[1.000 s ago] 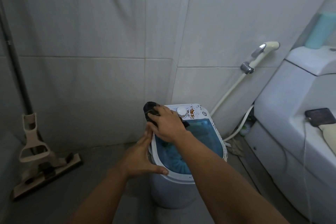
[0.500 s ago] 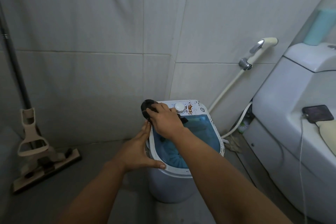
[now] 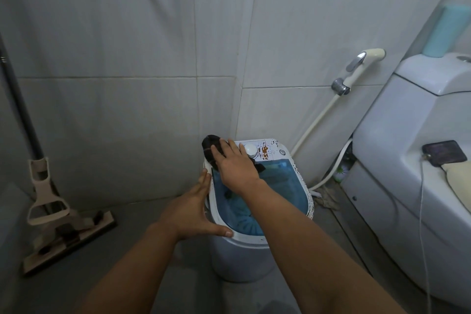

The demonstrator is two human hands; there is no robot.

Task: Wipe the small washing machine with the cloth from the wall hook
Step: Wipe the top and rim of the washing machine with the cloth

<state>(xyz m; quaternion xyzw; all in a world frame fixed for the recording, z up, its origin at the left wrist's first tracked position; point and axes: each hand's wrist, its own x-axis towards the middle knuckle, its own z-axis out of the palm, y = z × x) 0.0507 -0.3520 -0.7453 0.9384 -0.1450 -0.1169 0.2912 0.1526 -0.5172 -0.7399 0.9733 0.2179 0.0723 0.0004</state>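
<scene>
1. Pressing down from the head view, the right hand lies flat on a dark cloth at the far left corner of the small washing machine, its fingers spread and laid on the fabric rather than curled round it.
2. The left hand braces the machine's left side, palm against the rim, fingers apart, thumb hooked over the near edge; it grips nothing else.
3. The machine stands on the floor in the corner of the tiled wall, well apart from the mop on its left and near the toilet on its right. A sprayer hose hangs just behind it on the right.
4. Its oval top runs lengthwise from the person towards the wall, with the control panel and white knob at the wall end and the blue translucent lid nearer the person.
5. The cloth is bunched, part of it past the rim at the far left and another dark part trailing onto the lid just right of the hand.
6. Likely risks: the light machine could tip or slide if the wiping push outweighs the bracing hand; the overhanging cloth could slip off the corner to the floor; a stroke to the right could turn the knob.
</scene>
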